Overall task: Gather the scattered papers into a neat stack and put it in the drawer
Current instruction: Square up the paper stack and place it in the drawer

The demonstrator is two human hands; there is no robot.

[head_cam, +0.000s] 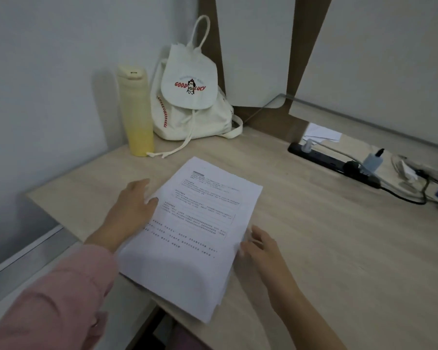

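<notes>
Lightly, relaxed left hand and relaxed right hand touch opposite edges of the rectangular paper stack.

Pale wood desk in a corner, plain white wall, brown wooden back panel, dim light.

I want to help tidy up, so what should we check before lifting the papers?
1. One pile: ok, the papers lie in one stack on the desk.
2. Edges even: not ok, sheets stick out at the near right corner.
3. Both sides steadied: ok, the left hand touches the left edge, the right hand the right edge.
4. Place ready: cannot tell, no drawer in view.
5. Way clear: ok, the bottle and backpack stand apart behind the stack.
</notes>
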